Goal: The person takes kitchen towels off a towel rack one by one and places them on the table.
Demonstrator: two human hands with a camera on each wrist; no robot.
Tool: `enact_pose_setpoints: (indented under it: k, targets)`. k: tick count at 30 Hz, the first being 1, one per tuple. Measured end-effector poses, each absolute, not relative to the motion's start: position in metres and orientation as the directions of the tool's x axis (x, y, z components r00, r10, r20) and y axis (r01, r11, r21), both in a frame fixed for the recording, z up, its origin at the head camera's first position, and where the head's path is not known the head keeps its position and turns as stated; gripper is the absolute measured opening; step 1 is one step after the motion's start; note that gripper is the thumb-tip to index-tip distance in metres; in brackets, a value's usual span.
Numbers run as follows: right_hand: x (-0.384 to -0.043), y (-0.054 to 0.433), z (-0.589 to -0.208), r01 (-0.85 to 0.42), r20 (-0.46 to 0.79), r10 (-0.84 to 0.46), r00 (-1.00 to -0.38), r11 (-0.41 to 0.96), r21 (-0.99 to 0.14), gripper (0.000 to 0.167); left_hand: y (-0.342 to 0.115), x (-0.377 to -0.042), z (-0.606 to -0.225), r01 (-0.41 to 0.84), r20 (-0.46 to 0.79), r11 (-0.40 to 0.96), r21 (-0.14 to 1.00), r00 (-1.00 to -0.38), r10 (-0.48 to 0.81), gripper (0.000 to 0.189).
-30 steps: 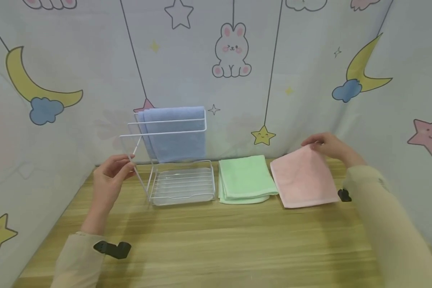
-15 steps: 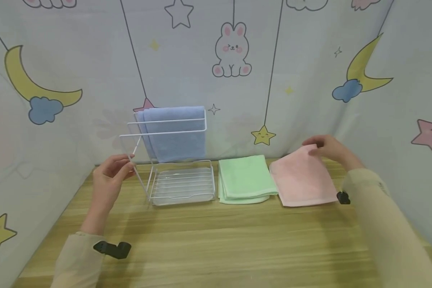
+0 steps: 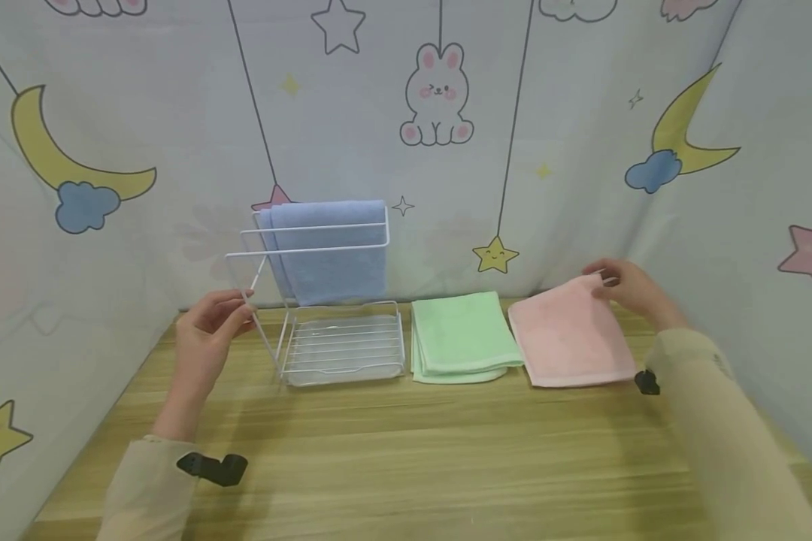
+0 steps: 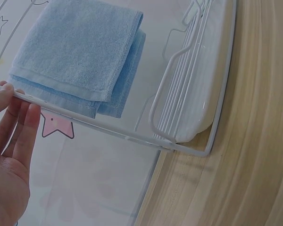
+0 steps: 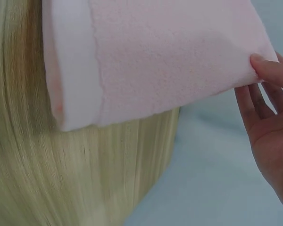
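Left hand (image 3: 206, 330) on a wire rack (image 3: 311, 250), right hand (image 3: 625, 287) on a pink towel (image 3: 571, 334)

At far left, the backdrop (image 3: 359, 113) carries a printed yellow moon with a blue cloud, above a smiling yellow star. The left forearm rises from the lower left in a pale sleeve (image 3: 152, 481), a black camera (image 3: 226, 470) at the cuff. The hand is turned inward, thumb and fingers pinching the white rack's near-left upright. A blue towel (image 3: 331, 274) hangs folded over the rack's rear rail; below the lower wire shelf sits a white tray (image 4: 200, 110).

Just right of the rack, a folded green towel (image 3: 463, 334) lies on the wood-grain table (image 3: 413, 458), under a printed winking rabbit. Its near-right corner meets the edge of the pink towel, which sits at the table's right end. The right forearm reaches in from the lower right, wrist bent leftward; the hand pinches the towel's raised far-right corner, thumb on top and fingers beneath. Beyond it are another printed moon and, at far right, a pink star.
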State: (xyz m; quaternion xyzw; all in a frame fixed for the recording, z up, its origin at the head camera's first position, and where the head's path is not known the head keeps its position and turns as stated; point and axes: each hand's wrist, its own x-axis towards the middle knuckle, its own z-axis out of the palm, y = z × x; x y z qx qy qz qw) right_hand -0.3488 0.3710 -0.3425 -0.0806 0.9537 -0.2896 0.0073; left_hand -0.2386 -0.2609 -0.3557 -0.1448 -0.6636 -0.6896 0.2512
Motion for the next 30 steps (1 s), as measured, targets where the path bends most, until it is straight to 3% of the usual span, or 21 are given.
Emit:
enact_pose_setpoints:
  k: [17,30]
  targets:
    - [-0.353,0.377,-0.360,-0.112,0.116,-0.045,-0.992,0.735,-0.669,0.042,-0.262,-0.239,-0.354,0.546,0.538,0.002,0.838,-0.826,-0.166,0.016]
    - [-0.344,0.375,-0.373,-0.069,0.137,0.037,-0.990,0.721,-0.689,0.041,-0.261,-0.239,-0.356,0.536,0.529,0.002,0.844,-0.833,-0.161,0.015]
